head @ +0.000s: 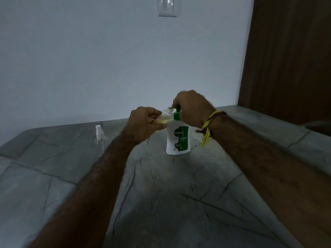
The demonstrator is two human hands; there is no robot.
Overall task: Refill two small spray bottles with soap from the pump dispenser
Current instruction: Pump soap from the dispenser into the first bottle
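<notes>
Dettol pump dispenser [177,138] stands upright on the grey stone-patterned table [161,203], near its middle, white with a green label and a green pump head. Your right hand [192,109] rests over that pump head, fingers curled down around it, a yellow thread bracelet [206,128] hanging from the wrist. Your left hand [145,125] pinches a small clear spray bottle [163,116] between thumb and fingers, tilted with its open neck up beside the pump spout; some yellowish liquid shows inside it, and a small red-and-white sticker sits on its side. You cannot tell whether the neck touches the spout. A second spray bottle [100,136], clear with its white sprayer on, stands upright on the table well to the left, apart from both hands. Behind the table are a pale wall with a light switch [167,6] and a brown wooden panel [286,59] at the right.
</notes>
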